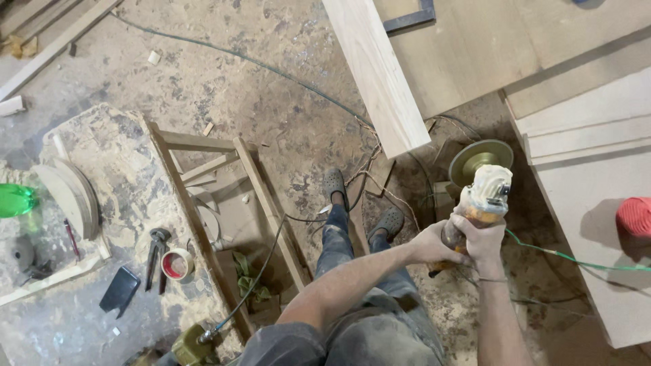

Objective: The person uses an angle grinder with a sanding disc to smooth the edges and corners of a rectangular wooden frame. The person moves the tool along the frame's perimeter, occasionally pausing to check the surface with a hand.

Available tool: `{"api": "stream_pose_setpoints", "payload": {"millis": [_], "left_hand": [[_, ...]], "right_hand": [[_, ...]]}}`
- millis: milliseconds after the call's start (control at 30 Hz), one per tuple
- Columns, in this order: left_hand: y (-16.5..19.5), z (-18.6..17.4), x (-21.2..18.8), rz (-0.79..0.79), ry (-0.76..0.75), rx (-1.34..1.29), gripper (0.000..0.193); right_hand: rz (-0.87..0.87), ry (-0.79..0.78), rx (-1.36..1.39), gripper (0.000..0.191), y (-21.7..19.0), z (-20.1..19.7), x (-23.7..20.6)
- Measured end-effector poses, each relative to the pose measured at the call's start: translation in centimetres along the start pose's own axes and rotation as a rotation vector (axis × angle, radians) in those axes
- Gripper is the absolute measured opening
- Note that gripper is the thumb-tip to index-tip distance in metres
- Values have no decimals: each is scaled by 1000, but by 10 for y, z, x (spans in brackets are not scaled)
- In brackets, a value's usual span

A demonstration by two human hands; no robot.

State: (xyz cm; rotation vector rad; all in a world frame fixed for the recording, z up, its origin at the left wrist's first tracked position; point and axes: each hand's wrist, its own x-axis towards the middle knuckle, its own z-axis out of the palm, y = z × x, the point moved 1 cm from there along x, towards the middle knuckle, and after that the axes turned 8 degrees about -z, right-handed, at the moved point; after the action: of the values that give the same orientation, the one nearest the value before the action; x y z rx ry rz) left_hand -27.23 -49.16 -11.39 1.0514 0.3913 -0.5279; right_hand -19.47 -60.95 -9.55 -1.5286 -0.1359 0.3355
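The floor (224,88) takes up most of what I see, dusty and littered with wood chips, my two shoes (363,203) planted on it below me. To my right are stacked pale boards (590,183), and a long plank (376,71) slants down from the top edge toward the middle. On my left is a sawdust-caked bench (129,183) with a bare wooden frame (264,203) leaning just beside it.

I hold the grinder (478,203) in front of me at the right, between my legs and the boards. Its long axis runs from my hands up and away from me, tilted a little to the right, so the disc (480,157) is the far end and points toward the end of the plank. The disc's flat, greenish face is turned up at me. A green cord (576,261) trails off from the near end toward the right, over the lowest board.

My right hand (483,240) is wrapped round the body from the near side, fingers closed tight on it. My left hand (434,245) reaches across and clamps the same body from the left, touching the right hand.

Smaller things lie on the bench: curved wood pieces (68,193), a green bottle (15,200), a dark phone (120,290), pliers (156,254) and a roll of tape (178,264) just beside them. A red cap (635,217) sits on the boards at the far right.
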Motion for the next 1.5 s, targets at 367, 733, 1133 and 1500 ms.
{"api": "stream_pose_setpoints", "payload": {"millis": [367, 733, 1133, 1500], "left_hand": [[51, 36, -91, -348, 492, 496, 79], [40, 36, -97, -143, 542, 545, 103], [39, 26, -85, -175, 575, 505, 110], [30, 11, -80, -204, 534, 522, 102]], "right_hand": [[396, 175, 385, 30, -14, 29, -23], [570, -84, 478, 30, -6, 37, 9], [612, -137, 400, 29, 17, 39, 26], [625, -73, 370, 28, 7, 56, 23]]}}
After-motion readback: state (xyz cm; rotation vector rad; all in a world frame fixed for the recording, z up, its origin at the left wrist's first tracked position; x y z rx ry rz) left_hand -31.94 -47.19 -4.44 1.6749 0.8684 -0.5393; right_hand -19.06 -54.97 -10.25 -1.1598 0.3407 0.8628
